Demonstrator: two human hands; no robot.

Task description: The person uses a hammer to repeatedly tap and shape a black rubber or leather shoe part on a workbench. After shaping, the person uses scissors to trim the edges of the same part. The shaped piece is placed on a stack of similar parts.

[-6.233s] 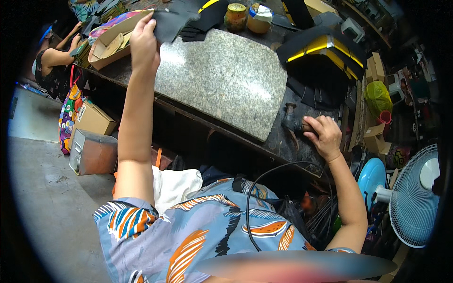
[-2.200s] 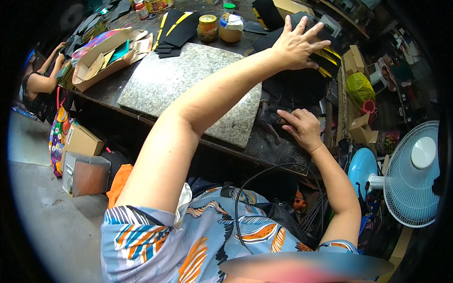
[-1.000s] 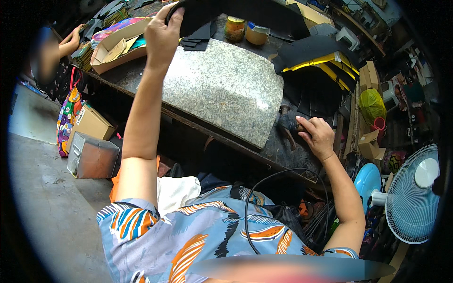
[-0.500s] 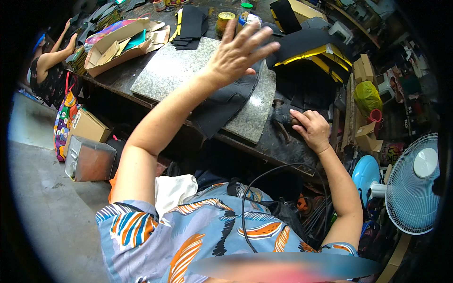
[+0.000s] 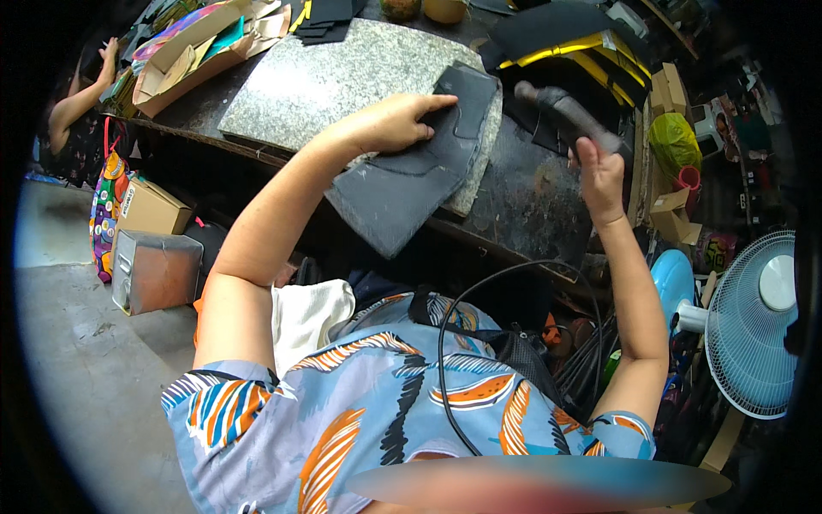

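My left hand (image 5: 390,124) presses on a flat black sheet (image 5: 390,197), index finger stretched out and thumb apart. The sheet looks like leather or a similar material, and a smaller black piece with a curved edge lies over its far right part. Both rest on a speckled grey stone slab (image 5: 300,77), with the sheet's near corner hanging past the slab's front edge. To the right, my right hand (image 5: 604,184) is closed around a dark hammer (image 5: 565,116), raised above the table and blurred by motion.
Black pieces with yellow edges (image 5: 569,56) are stacked at the back right. A long cardboard box (image 5: 184,64) holds scraps at the back left, where another person's arm (image 5: 81,107) shows. A fan (image 5: 753,325) stands at right; a black cable (image 5: 445,343) loops before me.
My left hand has come down from the air onto the black sheet. My right hand has lifted the hammer off the table. The view has shifted slightly.
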